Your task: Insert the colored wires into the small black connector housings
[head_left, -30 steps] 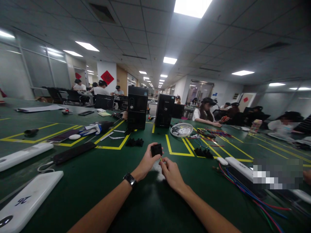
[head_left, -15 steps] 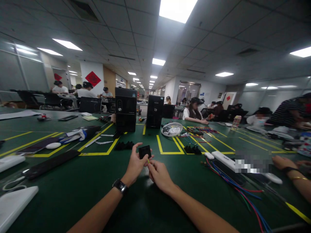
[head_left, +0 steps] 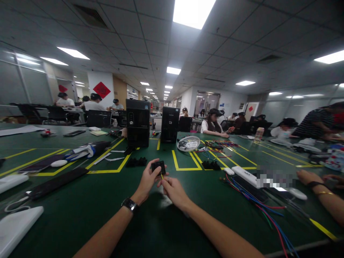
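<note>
1. A small black square part [head_left: 158, 167] is held up above the green table [head_left: 172, 222], at the fingertips of the left hand [head_left: 147, 180], its thumb across the front.
2. The right hand [head_left: 172, 189], just below and to the right of the part, is nearly closed, thumb and fingers pinching a thin yellow piece [head_left: 162, 176] that reaches up to the part's lower edge.
3. Beyond the hands stand two black computer towers [head_left: 138, 123], with a white fan grille [head_left: 188, 143] to their right.
</note>
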Motion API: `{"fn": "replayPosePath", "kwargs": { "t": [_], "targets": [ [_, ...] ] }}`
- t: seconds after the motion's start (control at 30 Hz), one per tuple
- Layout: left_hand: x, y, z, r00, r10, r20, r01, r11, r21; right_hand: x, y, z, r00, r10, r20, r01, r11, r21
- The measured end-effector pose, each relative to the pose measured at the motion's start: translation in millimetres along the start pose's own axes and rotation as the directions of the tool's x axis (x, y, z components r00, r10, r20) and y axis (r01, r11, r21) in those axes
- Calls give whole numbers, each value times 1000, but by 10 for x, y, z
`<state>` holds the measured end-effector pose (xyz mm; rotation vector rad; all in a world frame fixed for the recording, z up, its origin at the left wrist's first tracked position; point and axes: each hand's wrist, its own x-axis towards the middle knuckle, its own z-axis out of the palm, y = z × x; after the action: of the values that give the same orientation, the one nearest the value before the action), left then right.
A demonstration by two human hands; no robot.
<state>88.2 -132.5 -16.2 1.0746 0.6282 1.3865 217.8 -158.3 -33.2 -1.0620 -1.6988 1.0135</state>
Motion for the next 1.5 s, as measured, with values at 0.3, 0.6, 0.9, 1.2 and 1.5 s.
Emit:
{"fn": "replayPosePath", "kwargs": {
  "t": [0.3, 0.6, 0.9, 1.2, 1.5],
  "targets": [
    [147, -94, -92, 994, -37, -107, 16, 980, -196, -59, 30, 124, 980, 62, 188, -73, 996, 48],
    [125, -126, -66, 975, -11, -221, -18, 991, -131, -28, -40, 86, 986, 134, 94, -147, 978, 147],
    [17, 39, 138, 958, -79, -275, -9, 952, -306, -114, -129, 106, 999, 19, -32, -19, 1000, -9],
    [45, -5, 85, 935, -3, -354, -78, 974, -214, -104, -68, 234, 997, -1, -71, -4, 997, -76],
    [38, -29, 47, 943, -136, -304, 44, 956, -290, -111, -107, 189, 994, -81, -68, 63, 971, -230]
  ]
}}
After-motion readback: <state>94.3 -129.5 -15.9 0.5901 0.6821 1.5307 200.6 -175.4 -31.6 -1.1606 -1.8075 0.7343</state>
